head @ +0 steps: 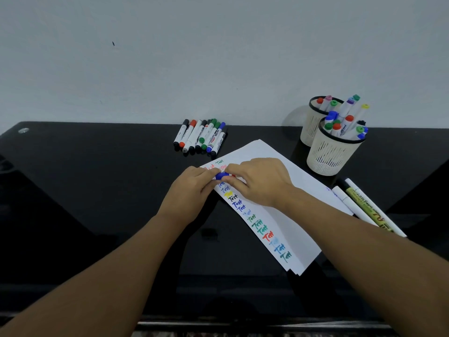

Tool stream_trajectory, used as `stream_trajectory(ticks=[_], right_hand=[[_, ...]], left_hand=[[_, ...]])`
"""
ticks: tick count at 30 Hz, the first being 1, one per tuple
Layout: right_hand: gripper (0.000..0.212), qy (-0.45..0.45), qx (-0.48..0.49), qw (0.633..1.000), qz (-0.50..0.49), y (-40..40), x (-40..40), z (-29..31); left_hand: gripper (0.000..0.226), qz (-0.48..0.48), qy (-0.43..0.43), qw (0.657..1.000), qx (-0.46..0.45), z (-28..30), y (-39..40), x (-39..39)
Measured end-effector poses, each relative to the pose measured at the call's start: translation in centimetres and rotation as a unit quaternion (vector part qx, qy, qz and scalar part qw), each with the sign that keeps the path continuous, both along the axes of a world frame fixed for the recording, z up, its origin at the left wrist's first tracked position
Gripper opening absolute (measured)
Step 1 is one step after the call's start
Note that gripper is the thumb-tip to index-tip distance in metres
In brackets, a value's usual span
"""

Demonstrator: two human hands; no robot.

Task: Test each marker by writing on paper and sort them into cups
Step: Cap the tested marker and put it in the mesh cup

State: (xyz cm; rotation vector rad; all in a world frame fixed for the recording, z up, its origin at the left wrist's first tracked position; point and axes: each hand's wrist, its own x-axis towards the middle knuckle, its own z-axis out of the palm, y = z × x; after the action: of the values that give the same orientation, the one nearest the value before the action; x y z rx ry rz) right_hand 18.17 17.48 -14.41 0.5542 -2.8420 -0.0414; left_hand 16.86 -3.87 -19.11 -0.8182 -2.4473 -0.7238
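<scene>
A blue-capped marker is held between both hands above the top of the white paper. My left hand pinches the blue cap end. My right hand grips the marker's body, which is mostly hidden under its fingers. The paper lies at an angle and carries a column of coloured "Test" words along its left edge. Two cream mesh cups stand at the right: the near cup and the far cup, both holding several markers.
A group of several loose markers lies at the back of the black table, against the wall. Three more markers lie to the right of the paper, below the cups.
</scene>
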Motion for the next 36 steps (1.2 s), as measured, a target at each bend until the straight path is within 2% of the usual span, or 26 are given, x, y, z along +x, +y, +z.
stream_trajectory(ticks=[9,16,19,22,25,31,36], right_hand=[[0.039,-0.014,-0.001,0.998,0.057,-0.6,-0.4,0.2],[0.044,0.005,0.008,1.000,0.018,-0.4,-0.2,-0.2],[0.043,-0.017,-0.002,1.000,0.020,-0.4,-0.4,0.0],[0.042,-0.081,-0.046,0.996,0.014,-0.5,-0.5,0.3],[0.040,-0.115,-0.041,0.992,0.033,-0.7,-0.6,0.5],[0.039,-0.055,0.037,0.995,0.069,-0.2,-0.5,0.6],[0.050,-0.037,0.053,0.993,0.098,0.5,-0.7,0.1]], left_hand=[[0.032,0.018,0.015,1.000,0.008,-0.1,0.0,0.0],[0.027,0.005,0.008,1.000,-0.005,-0.2,-0.1,0.0],[0.029,0.003,-0.004,1.000,-0.002,0.0,0.0,0.0],[0.032,0.012,-0.009,1.000,0.005,0.1,0.1,-0.1],[0.033,0.010,-0.003,1.000,-0.009,0.1,0.2,-0.2],[0.018,0.009,-0.013,1.000,-0.022,0.4,0.4,0.2],[0.022,-0.008,-0.050,0.998,-0.023,0.6,0.5,0.4]])
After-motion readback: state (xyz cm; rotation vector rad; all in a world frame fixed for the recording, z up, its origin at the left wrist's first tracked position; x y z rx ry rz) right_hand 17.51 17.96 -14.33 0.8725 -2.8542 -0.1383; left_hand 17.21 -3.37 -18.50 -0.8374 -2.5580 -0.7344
